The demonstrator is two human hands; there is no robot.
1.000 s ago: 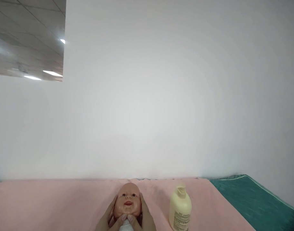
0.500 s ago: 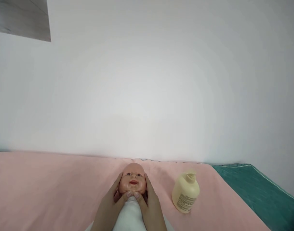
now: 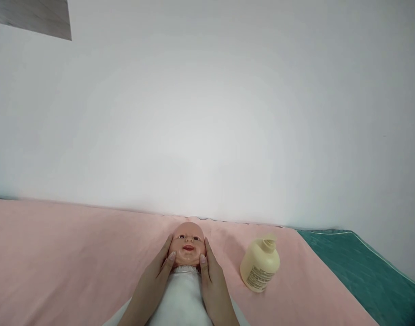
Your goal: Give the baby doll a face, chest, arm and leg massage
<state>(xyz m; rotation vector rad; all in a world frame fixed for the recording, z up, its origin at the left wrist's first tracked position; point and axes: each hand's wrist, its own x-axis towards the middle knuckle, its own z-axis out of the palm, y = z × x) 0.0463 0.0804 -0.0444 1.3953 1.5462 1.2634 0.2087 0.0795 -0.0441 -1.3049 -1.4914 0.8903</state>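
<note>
On pink cloth [image 3: 78, 258], our left hand [image 3: 155, 277] and right hand [image 3: 212, 277] clasp a glossy, round-headed baby doll [image 3: 186, 278] by the cheeks, near a pale-yellow pump bottle [image 3: 260, 265].

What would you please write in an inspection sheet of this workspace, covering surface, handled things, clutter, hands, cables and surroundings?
Surface: pink cloth, lightly wrinkled; green cover showing at the right.
Handled things: one doll, face up, in white clothing.
Clutter: one pale yellow pump bottle, standing right of the doll, touched by neither hand.
Hands: left hand and right hand, bare, cupping the doll's head from both sides.
Cables: nothing seen.
Surroundings: whitish wall behind; grey patch at the upper left.
</note>
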